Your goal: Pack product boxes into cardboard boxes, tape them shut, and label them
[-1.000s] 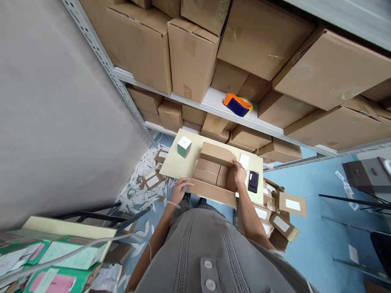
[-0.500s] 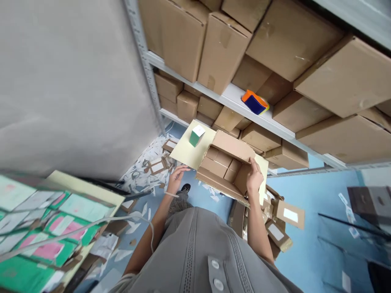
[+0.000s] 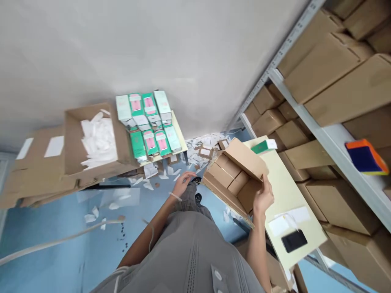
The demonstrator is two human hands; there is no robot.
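Note:
An open cardboard box (image 3: 233, 175) is in my right hand (image 3: 263, 196), which grips its near right edge; the inside shows bare cardboard walls and floor. My left hand (image 3: 182, 184) hangs in front of me with its fingers stretched out, apart from the box and holding nothing. Under and beyond the box stands a narrow cream table (image 3: 284, 179). On its far end lies a green and white small box (image 3: 264, 146). A black phone (image 3: 294, 241) and white papers (image 3: 288, 219) lie nearer on the same table.
Green and pink product boxes (image 3: 149, 140) stand on a small table by the wall. Left of them, a large carton (image 3: 122, 150) holds white paper scraps. Shelves with brown cartons (image 3: 351, 199) line the right; an orange-blue tape roll (image 3: 366, 156) sits there. Scraps litter the floor.
My view has turned left, bringing the product boxes and the scrap carton into sight. The cardboard box has come off the table, tilted in my right hand. My left hand stays free.

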